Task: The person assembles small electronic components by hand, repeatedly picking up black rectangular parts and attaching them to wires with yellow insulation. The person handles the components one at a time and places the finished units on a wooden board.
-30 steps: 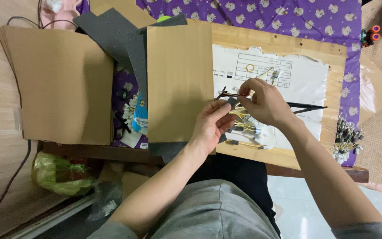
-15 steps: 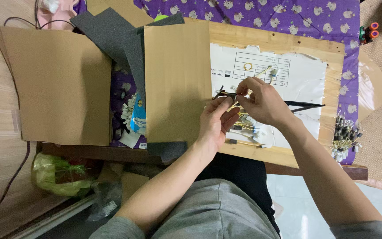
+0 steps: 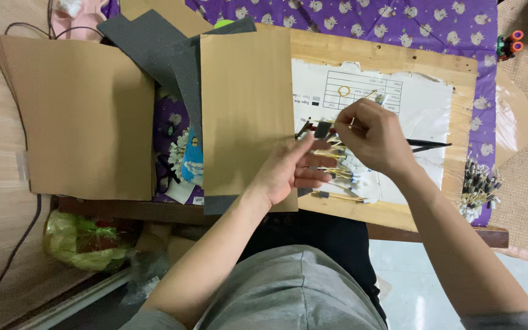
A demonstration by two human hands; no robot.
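Left hand: left hand (image 3: 291,171) lies palm-up over the lower right corner of the tall brown cardboard sheet (image 3: 245,110), fingers loosely spread and pointing right, tips touching the pile of small yellow-wired parts with white and grey ends (image 3: 337,168). It grips nothing that I can make out.
Right hand: right hand (image 3: 374,137) hovers just above the same pile, fingers curled, thumb and forefinger pressed together on something thin and pale; too small to tell exactly what.
Black tweezers: long black tweezers (image 3: 429,145) stick out to the right from under the right hand, flat on the white sheet; whether the hand grips them I cannot tell.
Wired parts, location: heaped on the white printed paper sheet (image 3: 423,110), between the two hands, near the board's front edge.
Work surface: pale wooden board (image 3: 459,67) carrying the white sheet, resting on a purple patterned cloth (image 3: 398,24).
Yellow ring: small yellow ring (image 3: 343,91) on the printed table of the sheet, above the right hand, apart from it.
Far right: second bundle of dark-tipped wired parts (image 3: 478,189) at the board's right edge, well apart from both hands.
Left side: wide stack of brown cardboard sheets (image 3: 80,116); dark grey sheets (image 3: 154,43) overlap between it and the tall sheet.
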